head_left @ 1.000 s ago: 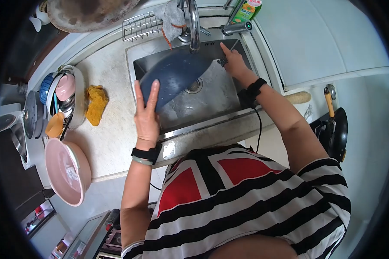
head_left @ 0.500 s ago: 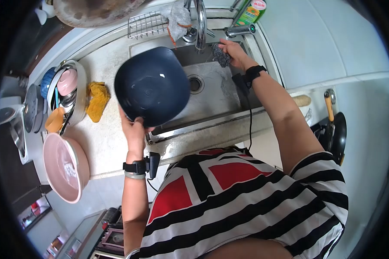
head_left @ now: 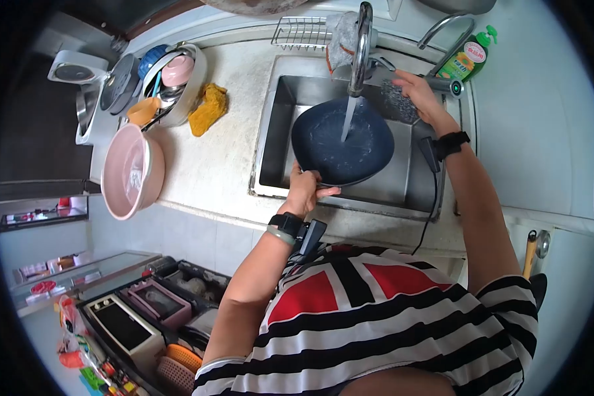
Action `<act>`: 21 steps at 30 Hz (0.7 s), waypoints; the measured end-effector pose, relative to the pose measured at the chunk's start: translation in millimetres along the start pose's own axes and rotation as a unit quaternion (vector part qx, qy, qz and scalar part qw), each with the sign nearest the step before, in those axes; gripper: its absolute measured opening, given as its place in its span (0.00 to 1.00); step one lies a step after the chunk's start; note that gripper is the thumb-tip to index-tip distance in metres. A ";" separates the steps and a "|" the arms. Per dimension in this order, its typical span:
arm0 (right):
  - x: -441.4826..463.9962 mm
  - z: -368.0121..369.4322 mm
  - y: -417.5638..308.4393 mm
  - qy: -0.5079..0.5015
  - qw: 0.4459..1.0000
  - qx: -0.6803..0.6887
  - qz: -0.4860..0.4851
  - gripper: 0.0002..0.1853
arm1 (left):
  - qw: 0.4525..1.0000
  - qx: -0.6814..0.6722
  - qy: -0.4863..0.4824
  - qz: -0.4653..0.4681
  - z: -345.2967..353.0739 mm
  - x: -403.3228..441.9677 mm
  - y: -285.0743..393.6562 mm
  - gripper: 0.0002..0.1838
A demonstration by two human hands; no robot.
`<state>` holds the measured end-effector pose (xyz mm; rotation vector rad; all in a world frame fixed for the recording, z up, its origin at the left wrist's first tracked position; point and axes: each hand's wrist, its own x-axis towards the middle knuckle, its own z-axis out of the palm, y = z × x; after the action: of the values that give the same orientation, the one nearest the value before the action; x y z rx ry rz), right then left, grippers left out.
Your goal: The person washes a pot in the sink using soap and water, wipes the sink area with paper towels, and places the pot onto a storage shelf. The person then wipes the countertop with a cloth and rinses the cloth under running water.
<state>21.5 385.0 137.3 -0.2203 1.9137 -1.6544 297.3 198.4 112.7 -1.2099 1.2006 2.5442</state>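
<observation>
A dark blue bowl (head_left: 317, 145) is tilted under the faucet (head_left: 361, 53), inside the sink (head_left: 266, 132). Water (head_left: 349, 119) runs from the spout into it, and whitish streaks show on its inner surface. My left hand (head_left: 303, 189) grips the bowl's near rim. At the sink's back right, a grey steel wool scrubber (head_left: 398, 104) is held in my right hand (head_left: 421, 99). The fingers of that hand reach close to the faucet lever (head_left: 384, 63); whether they touch it I cannot tell.
A yellow cloth (head_left: 209, 111) lies on the counter (head_left: 234, 142) left of the sink. Beyond it are a basin of dishes (head_left: 195, 89) and a pink tub (head_left: 133, 171) at the edge. Behind stand a wire rack (head_left: 300, 33) and a green soap bottle (head_left: 465, 59).
The bowl has moved from above the left counter into the sink beneath the spout. Water now flows. My right hand stays by the faucet with the scrubber, and the view has shifted.
</observation>
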 end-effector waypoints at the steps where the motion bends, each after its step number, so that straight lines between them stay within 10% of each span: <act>1: -5.4 -4.7 7.7 0.019 0.999 -0.026 -0.014 0.29 | 1.000 -0.022 -0.016 -0.002 -0.8 0.9 -5.3 0.37; 12: -27.7 -46.1 73.4 0.077 0.991 0.086 0.065 0.24 | 0.994 -0.111 -0.005 -0.013 1.5 2.1 -29.1 0.38; 21: -11.0 -41.4 109.5 0.115 0.988 -0.084 0.064 0.28 | 0.997 -0.047 0.034 0.056 3.3 -13.7 -14.0 0.38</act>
<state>35.8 448.6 39.6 0.0293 2.1938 -1.4874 309.9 213.7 114.7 -1.2937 1.2093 2.6892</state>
